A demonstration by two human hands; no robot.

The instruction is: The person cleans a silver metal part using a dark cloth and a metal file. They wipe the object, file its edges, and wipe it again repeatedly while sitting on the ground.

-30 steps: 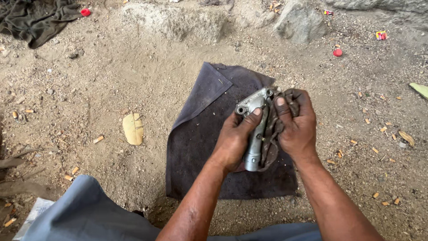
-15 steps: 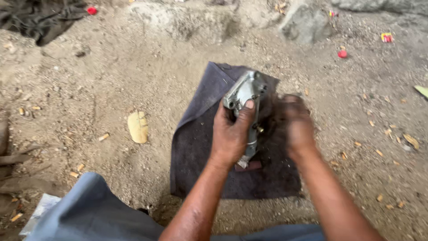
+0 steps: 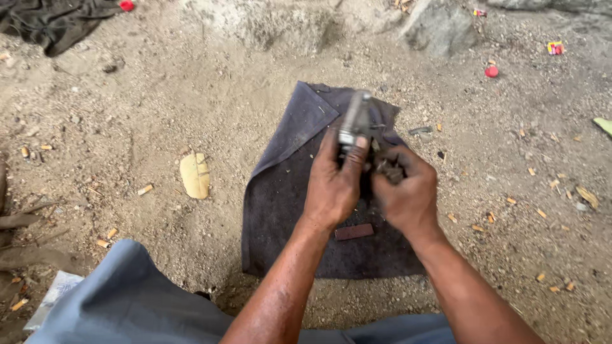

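Observation:
My left hand (image 3: 335,185) grips a grey metal machine part (image 3: 354,124), held upright above a dark cloth (image 3: 287,191) spread on the sandy ground. My right hand (image 3: 405,194) is closed beside it, its fingers pinching a small dark greasy piece (image 3: 387,169) against the lower end of the part. A small reddish-brown block (image 3: 354,232) lies on the cloth just below my hands. How the dark piece joins the metal part is hidden by my fingers.
Sandy ground (image 3: 159,108) with scattered wood chips surrounds the cloth. A yellow leaf (image 3: 195,175) lies left of it. Rocks (image 3: 440,25) stand at the back, a dark rag (image 3: 54,22) at the top left, red caps (image 3: 491,71) nearby. My grey-clad knee (image 3: 127,299) is below.
The metal part has been turned from lying sideways across both hands to standing upright in my left hand. My right hand moved off it and closed lower down on the small dark piece.

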